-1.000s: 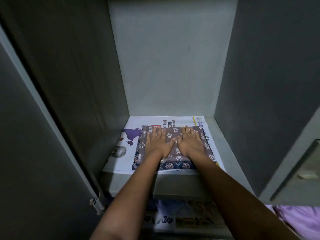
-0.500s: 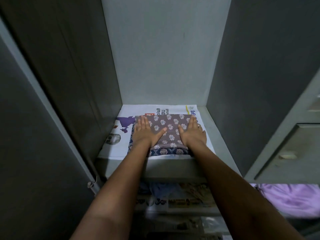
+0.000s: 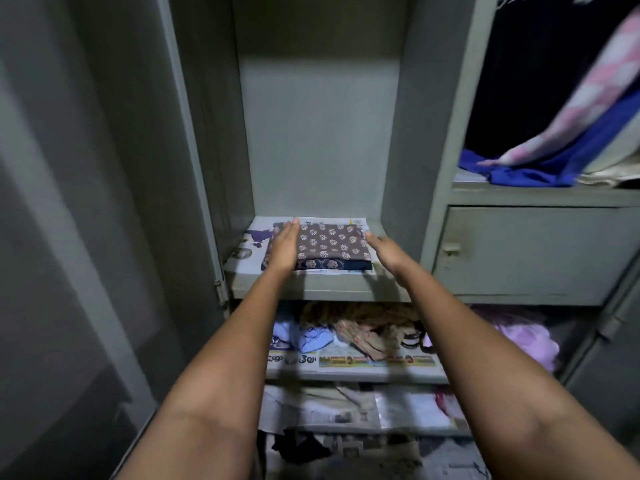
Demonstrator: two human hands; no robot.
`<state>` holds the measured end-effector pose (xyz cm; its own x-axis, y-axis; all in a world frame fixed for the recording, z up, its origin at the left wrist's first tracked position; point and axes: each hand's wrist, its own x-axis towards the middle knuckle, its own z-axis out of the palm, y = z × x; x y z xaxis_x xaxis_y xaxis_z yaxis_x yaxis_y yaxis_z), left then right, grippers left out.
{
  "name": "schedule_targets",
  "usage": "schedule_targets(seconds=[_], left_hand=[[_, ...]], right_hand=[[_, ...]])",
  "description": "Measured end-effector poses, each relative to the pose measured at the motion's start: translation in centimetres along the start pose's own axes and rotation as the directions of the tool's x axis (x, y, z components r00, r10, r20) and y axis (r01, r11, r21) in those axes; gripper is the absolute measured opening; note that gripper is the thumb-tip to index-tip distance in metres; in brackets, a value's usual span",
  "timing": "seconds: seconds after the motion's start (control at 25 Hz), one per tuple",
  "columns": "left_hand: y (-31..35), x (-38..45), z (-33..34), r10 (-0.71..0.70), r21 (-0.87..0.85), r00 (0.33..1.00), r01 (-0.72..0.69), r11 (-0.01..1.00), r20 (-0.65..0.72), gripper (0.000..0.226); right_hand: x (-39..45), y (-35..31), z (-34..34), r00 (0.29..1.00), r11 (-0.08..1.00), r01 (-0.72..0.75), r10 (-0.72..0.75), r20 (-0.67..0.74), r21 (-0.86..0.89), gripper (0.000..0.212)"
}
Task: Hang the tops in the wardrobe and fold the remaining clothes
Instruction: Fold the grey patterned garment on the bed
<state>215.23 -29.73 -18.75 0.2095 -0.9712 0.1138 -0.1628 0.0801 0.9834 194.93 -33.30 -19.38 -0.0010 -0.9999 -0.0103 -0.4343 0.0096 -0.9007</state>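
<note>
The folded cloth [image 3: 329,245], brown with little white flowers and a dark blue edge, lies flat on a newspaper [image 3: 258,237] on the shelf [image 3: 311,289] in the middle of the frame. It looks soft, light and floppy, so I think it would sag and come undone if you lift one corner; slide flat fingers under both short sides to move it. Your left hand [image 3: 284,247] lies flat at its left side with straight fingers. Your right hand [image 3: 388,249] is just beside its right side, fingers straight, holding nothing. Grey walls stand close on both sides, but there is lots of room above. The shelf's front edge is near, so don't pull the cloth too far. More clothes [image 3: 360,330] fill the shelf below.
</note>
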Motion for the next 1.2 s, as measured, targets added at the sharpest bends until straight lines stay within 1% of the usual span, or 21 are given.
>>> schedule_targets(seconds=[0.12, 0.2, 0.32, 0.4, 0.52, 0.56, 0.6, 0.64, 0.68, 0.8, 0.84, 0.92, 0.96, 1.04, 1.12, 1.2], left_hand=[[1.0, -7.5, 1.5, 0.008, -0.093, 1.000, -0.005, 0.996, 0.025, 0.052], [1.7, -11.7, 2.6, 0.003, -0.129, 0.996, 0.009, 0.992, 0.093, 0.051], [4.4, -15.5, 4.6, 0.048, -0.139, 0.985, -0.025, 0.990, 0.167, 0.048], [6.8, -17.2, 6.9, 0.105, -0.186, 0.963, -0.060, 0.981, 0.247, 0.047], [9.4, -19.7, 12.0, 0.142, -0.229, 0.899, -0.048, 0.972, 0.413, 0.053], [10.0, -21.3, 14.0, 0.153, -0.238, 0.867, -0.041, 0.970, 0.474, 0.054], [10.4, -22.9, 15.9, 0.168, -0.253, 0.832, -0.035, 0.967, 0.529, 0.056], [11.1, -25.0, 17.5, 0.188, -0.264, 0.791, -0.035, 0.964, 0.583, 0.057], [12.0, -27.1, 19.2, 0.203, -0.273, 0.743, -0.028, 0.961, 0.638, 0.057], [14.6, -33.6, 22.6, 0.231, -0.306, 0.589, 0.029, 0.952, 0.774, 0.058], [15.2, -35.6, 23.6, 0.244, -0.318, 0.549, 0.042, 0.947, 0.800, 0.058], [16.3, -39.8, 25.0, 0.269, -0.327, 0.463, 0.049, 0.944, 0.845, 0.058], [16.9, -42.1, 25.6, 0.280, -0.323, 0.405, 0.042, 0.945, 0.870, 0.057], [17.5, -46.5, 26.5, 0.281, -0.310, 0.301, 0.050, 0.950, 0.911, 0.056], [17.8, -50.2, 27.6, 0.266, -0.289, 0.222, 0.076, 0.954, 0.938, 0.057], [17.8, -52.9, 29.1, 0.272, -0.286, 0.141, 0.093, 0.954, 0.952, 0.060]], right_hand=[[-7.4, 1.5, -2.3, 1.000, 0.999, -0.005, 0.006, -0.030, 0.038, 0.066], [-12.3, 2.6, -4.1, 0.998, 0.995, -0.041, 0.046, -0.051, 0.095, 0.063], [-19.6, 2.7, -8.2, 0.984, 0.991, -0.076, 0.093, -0.153, 0.113, 0.071], [-23.9, 2.4, -11.8, 0.969, 0.983, -0.086, 0.120, -0.217, 0.160, 0.074], [-29.9, 2.8, -16.9, 0.936, 0.982, -0.042, 0.104, -0.335, 0.186, 0.080], [-32.3, 3.1, -18.4, 0.918, 0.981, -0.029, 0.103, -0.384, 0.193, 0.082], [-34.9, 3.1, -19.6, 0.895, 0.975, -0.024, 0.119, -0.430, 0.220, 0.078], [-37.2, 3.6, -20.9, 0.872, 0.969, -0.026, 0.141, -0.468, 0.244, 0.069], [-40.0, 3.9, -22.1, 0.848, 0.965, -0.033, 0.164, -0.505, 0.259, 0.064], [-47.8, 4.7, -25.1, 0.735, 0.951, -0.046, 0.240, -0.634, 0.306, 0.065], [-50.7, 4.8, -25.8, 0.704, 0.946, -0.036, 0.252, -0.664, 0.321, 0.059], [-56.2, 4.5, -26.6, 0.597, 0.928, -0.039, 0.318, -0.736, 0.370, 0.046], [-59.1, 4.5, -26.9, 0.535, 0.926, -0.050, 0.341, -0.773, 0.374, 0.047], [-64.4, 4.8, -26.9, 0.417, 0.934, -0.107, 0.355, -0.837, 0.342, 0.057], [-68.8, 5.7, -27.0, 0.305, 0.916, -0.165, 0.400, -0.864, 0.366, 0.068], [-72.3, 6.5, -27.3, 0.238, 0.889, -0.184, 0.454, -0.858, 0.420, 0.074]])
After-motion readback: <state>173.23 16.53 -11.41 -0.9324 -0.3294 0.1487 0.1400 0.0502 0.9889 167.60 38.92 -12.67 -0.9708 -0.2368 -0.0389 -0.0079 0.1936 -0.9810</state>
